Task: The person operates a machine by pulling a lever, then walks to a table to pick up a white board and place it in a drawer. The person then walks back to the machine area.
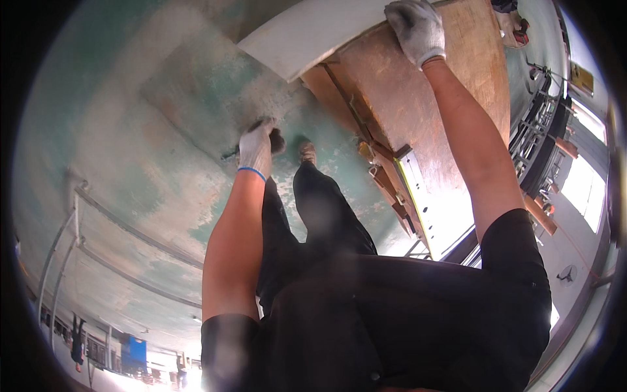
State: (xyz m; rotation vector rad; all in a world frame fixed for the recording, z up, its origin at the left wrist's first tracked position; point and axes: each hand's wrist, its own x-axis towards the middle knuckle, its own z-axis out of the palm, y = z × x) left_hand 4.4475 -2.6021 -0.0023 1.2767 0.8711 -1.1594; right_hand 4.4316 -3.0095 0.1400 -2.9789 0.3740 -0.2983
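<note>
My right hand [416, 31], in a white work glove with grey on the fingers, reaches far forward over a wooden tabletop [424, 98]. Its fingers are bent over the edge of a large white sheet [313, 36], which lies across the far end of the wood and juts out past its left side. The fingertips are partly hidden. Lower and to the left, my left hand [257, 149] hangs above the floor in a matching glove with a blue cuff edge. Its fingers are curled in, and nothing shows in them.
Below the tabletop's left side runs a wooden frame [369, 130] with brackets. A pale, glaring strip with holes [424, 209] lies at its near end. Metal rails [137, 225] stand on the worn green floor [189, 85] at left. Racks with metal parts [548, 124] line the right.
</note>
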